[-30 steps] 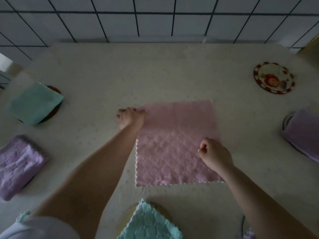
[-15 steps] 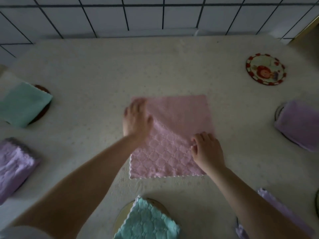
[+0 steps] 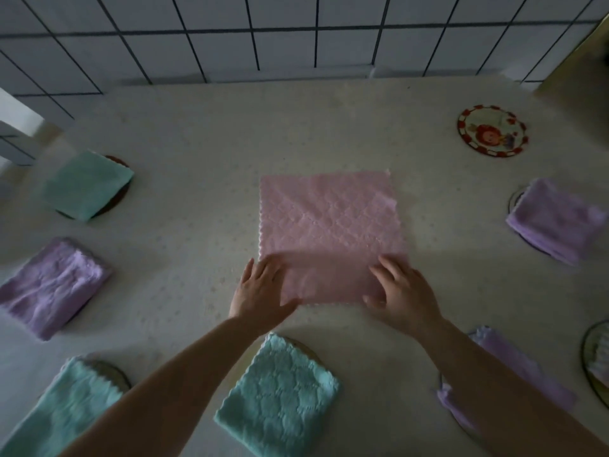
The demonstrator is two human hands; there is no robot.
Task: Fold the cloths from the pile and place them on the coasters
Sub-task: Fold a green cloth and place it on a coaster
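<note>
Pink, quilted and scallop-edged, the cloth [image 3: 329, 232] lies flat in the middle of the bench [image 3: 197, 143], one square layer with its near edge just ahead of the person. Both hands sit on that near edge. The left hand [image 3: 260, 288] is at the near left corner, fingers straight on top of the fabric and the thumb stretched along the hem. The right hand [image 3: 400, 291] is at the near right corner, fingers laid on top and the thumb at the hem, seemingly tucked under it; whether either grip has truly closed on the fabric cannot be told, though both look ready to pinch.

This looks like the start of the first fold: the cloth is spread out and the near corners are being taken up. The next move calls for lifting both near corners together and carrying them to the far edge so the scallops line up, then halving again.

Around it, folded cloths already sit on coasters: a green one [image 3: 87, 184] far left, a purple one [image 3: 52, 285] left, two green ones [image 3: 280, 400] near, a purple one [image 3: 557, 222] right. The one bare coaster [image 3: 492, 131], with a red rim and cartoon print, lies far right, the likely destination. Another purple cloth [image 3: 507, 364] lies partly under the right forearm.
</note>
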